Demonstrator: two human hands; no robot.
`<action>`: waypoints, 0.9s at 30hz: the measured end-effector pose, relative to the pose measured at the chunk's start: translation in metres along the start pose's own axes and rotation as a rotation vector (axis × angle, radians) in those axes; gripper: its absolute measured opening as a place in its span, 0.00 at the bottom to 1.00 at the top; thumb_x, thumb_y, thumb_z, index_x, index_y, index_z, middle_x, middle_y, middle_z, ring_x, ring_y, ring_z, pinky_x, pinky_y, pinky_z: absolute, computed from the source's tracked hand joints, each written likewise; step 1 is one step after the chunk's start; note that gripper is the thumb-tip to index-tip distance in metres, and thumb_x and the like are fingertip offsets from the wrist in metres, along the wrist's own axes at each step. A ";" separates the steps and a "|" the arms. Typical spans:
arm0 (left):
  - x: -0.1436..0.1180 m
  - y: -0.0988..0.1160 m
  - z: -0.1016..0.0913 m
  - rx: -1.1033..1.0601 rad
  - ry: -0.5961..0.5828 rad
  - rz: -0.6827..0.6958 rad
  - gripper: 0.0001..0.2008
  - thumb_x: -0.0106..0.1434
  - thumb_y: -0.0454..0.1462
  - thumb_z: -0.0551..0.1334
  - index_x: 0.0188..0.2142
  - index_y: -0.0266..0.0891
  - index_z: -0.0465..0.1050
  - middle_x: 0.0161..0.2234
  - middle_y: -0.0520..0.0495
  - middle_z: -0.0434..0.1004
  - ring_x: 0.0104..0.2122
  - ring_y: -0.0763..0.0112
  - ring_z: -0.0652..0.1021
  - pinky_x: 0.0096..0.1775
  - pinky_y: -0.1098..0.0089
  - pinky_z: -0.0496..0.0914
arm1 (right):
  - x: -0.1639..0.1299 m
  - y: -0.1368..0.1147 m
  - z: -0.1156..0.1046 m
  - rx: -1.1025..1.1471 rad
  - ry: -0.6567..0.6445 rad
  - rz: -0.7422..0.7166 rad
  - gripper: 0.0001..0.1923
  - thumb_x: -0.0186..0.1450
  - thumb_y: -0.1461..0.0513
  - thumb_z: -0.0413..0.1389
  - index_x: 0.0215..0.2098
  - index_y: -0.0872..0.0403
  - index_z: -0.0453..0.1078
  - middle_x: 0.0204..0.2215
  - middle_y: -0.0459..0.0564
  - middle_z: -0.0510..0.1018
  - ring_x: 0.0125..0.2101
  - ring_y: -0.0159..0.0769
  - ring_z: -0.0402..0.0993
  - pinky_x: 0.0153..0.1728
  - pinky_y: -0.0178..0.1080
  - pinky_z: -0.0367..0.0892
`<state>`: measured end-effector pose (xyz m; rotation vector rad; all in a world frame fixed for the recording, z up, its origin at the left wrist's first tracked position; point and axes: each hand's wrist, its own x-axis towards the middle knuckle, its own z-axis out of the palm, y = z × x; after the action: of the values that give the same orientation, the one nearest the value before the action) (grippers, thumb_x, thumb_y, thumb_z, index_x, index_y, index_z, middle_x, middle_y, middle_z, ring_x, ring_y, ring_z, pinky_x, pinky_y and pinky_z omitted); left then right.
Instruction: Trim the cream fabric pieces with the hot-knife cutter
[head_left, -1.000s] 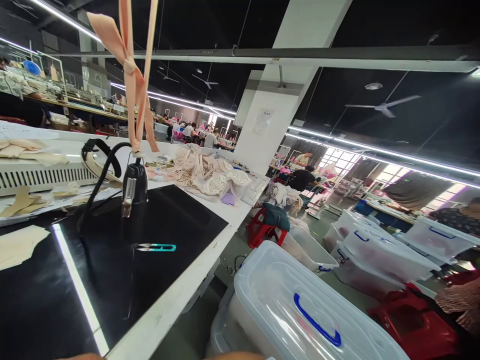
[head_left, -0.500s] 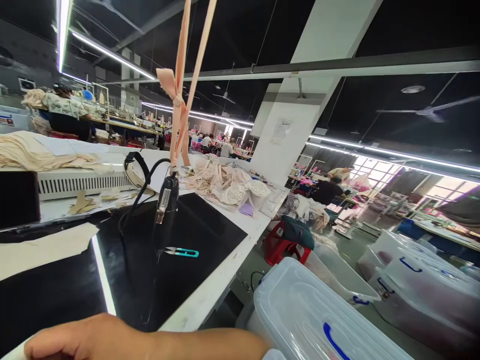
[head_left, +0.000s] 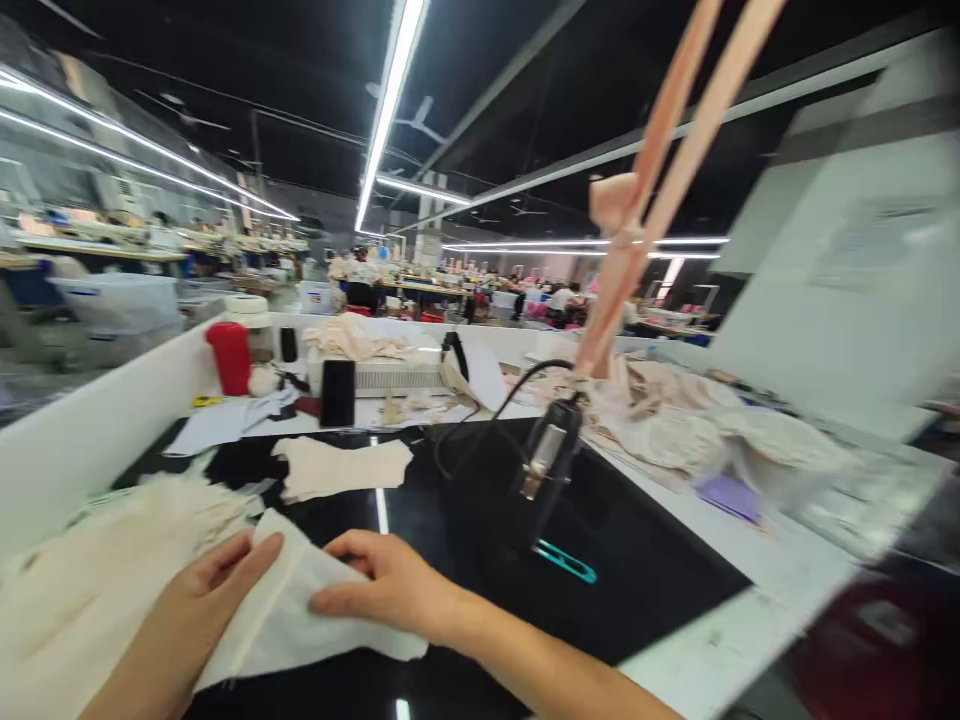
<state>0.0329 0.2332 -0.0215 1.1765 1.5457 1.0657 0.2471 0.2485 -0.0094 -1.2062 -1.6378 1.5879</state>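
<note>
Far left: heap of cream fabric pieces (head_left: 90, 590) on the glossy black surface (head_left: 660, 560), against a low white side wall (head_left: 97, 420). Left hand (head_left: 191, 615) flat, fingers stretched out and close together, pressing on the near-left edge of a pale cream cut fabric panel (head_left: 300, 620). Right hand (head_left: 390, 585) just beside, fingers slightly bent, resting on top of the same panel, thumb out toward the left hand; no pinch visible. Behind, a second cream fabric piece (head_left: 337, 465) lying apart. Farther back, a red cylindrical container (head_left: 229, 355) and a black upright block (head_left: 337, 392). Right of centre, a black corded hand tool (head_left: 551, 465) hanging from peach ribbon straps (head_left: 660, 180), above small teal thread snips (head_left: 566, 562). Far right, blurred piles of cream lace garments (head_left: 697, 420).
</note>
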 end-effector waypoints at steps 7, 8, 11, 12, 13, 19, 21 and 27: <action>0.056 0.028 -0.013 0.124 0.065 0.237 0.29 0.54 0.64 0.65 0.26 0.41 0.65 0.21 0.57 0.65 0.22 0.73 0.67 0.22 0.74 0.59 | 0.053 -0.006 -0.034 -0.096 0.190 -0.124 0.09 0.59 0.59 0.65 0.38 0.53 0.77 0.24 0.40 0.70 0.26 0.28 0.64 0.29 0.32 0.58; 0.066 0.031 -0.011 0.140 0.077 0.244 0.29 0.55 0.63 0.65 0.26 0.41 0.63 0.20 0.58 0.61 0.21 0.74 0.64 0.21 0.74 0.56 | 0.061 -0.006 -0.041 -0.108 0.249 -0.140 0.10 0.59 0.59 0.65 0.39 0.52 0.77 0.26 0.40 0.70 0.27 0.28 0.64 0.30 0.32 0.59; 0.101 0.037 -0.004 0.190 0.082 0.261 0.26 0.61 0.60 0.63 0.27 0.41 0.63 0.20 0.59 0.59 0.20 0.76 0.63 0.21 0.74 0.53 | 0.081 -0.003 -0.063 -0.145 0.372 -0.160 0.12 0.60 0.58 0.62 0.42 0.52 0.76 0.30 0.42 0.72 0.27 0.30 0.67 0.28 0.33 0.61; 0.112 0.037 -0.001 0.213 0.077 0.258 0.24 0.64 0.58 0.62 0.28 0.41 0.64 0.21 0.59 0.60 0.20 0.76 0.63 0.21 0.74 0.54 | 0.087 -0.002 -0.069 -0.160 0.395 -0.159 0.13 0.61 0.57 0.61 0.43 0.53 0.75 0.30 0.43 0.72 0.27 0.30 0.68 0.27 0.33 0.61; 0.122 0.037 0.001 0.241 0.068 0.251 0.22 0.68 0.54 0.62 0.30 0.40 0.66 0.22 0.59 0.63 0.20 0.76 0.65 0.22 0.74 0.57 | 0.093 0.001 -0.075 -0.178 0.410 -0.155 0.13 0.62 0.57 0.60 0.43 0.53 0.75 0.31 0.43 0.72 0.27 0.31 0.68 0.25 0.32 0.60; 0.164 0.030 0.011 0.422 0.033 0.143 0.13 0.74 0.45 0.63 0.41 0.35 0.74 0.32 0.52 0.75 0.27 0.74 0.75 0.30 0.71 0.74 | 0.119 0.011 -0.093 -0.382 0.448 -0.181 0.09 0.66 0.60 0.62 0.43 0.56 0.74 0.35 0.46 0.76 0.32 0.32 0.73 0.33 0.37 0.71; 0.170 0.026 0.012 0.463 0.025 0.106 0.13 0.74 0.44 0.63 0.44 0.35 0.74 0.36 0.50 0.77 0.30 0.72 0.78 0.33 0.69 0.76 | 0.125 0.012 -0.095 -0.464 0.443 -0.198 0.10 0.68 0.59 0.63 0.43 0.57 0.74 0.37 0.47 0.77 0.36 0.34 0.75 0.40 0.42 0.74; 0.174 0.012 0.012 0.545 -0.009 0.028 0.14 0.74 0.44 0.63 0.48 0.35 0.74 0.41 0.47 0.78 0.35 0.68 0.80 0.37 0.65 0.78 | 0.131 0.011 -0.093 -0.638 0.392 -0.212 0.10 0.69 0.58 0.61 0.45 0.56 0.74 0.38 0.48 0.79 0.40 0.38 0.77 0.47 0.46 0.73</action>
<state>0.0206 0.4069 -0.0386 1.5623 1.8806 0.6652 0.2721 0.4057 -0.0314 -1.4684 -1.9744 0.6472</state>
